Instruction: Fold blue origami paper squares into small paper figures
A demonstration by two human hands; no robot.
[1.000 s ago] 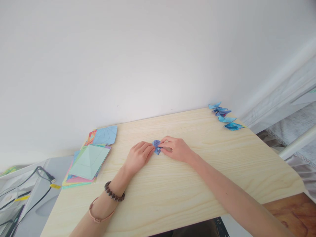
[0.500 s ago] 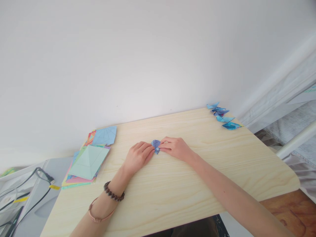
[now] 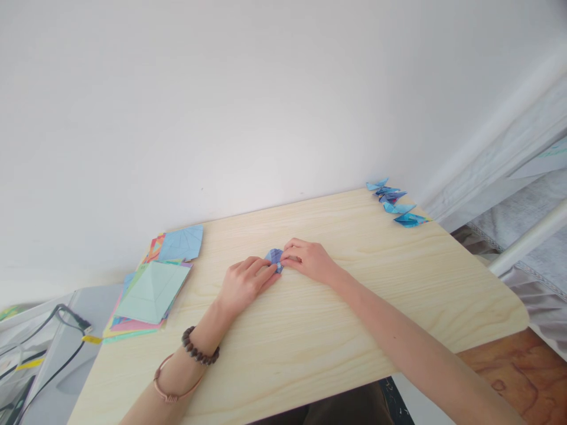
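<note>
A small blue paper [image 3: 274, 255] lies on the desk [image 3: 283, 348], about midway between the left and right edges and somewhat closer to the far edge than to the near one. It looks folded into a compact shape, blue to violet, with a pale spot at its lower part; the fingers cover its sides, so the whole outline cannot be told.

The left hand [image 3: 243, 283] comes from the near left corner, palm down, fingers bent and kept together. Its grip is nearly closed, the fingertips on the lower left side of the paper. The right hand [image 3: 311, 260] reaches from the near right side, wrist low; its grip is a narrow pinch of thumb and fingers at the right side of the paper.

Paper sheets [image 3: 153, 292] lie along the left edge, and blue folded figures [image 3: 410, 220] stand in a row near the far right corner.
</note>
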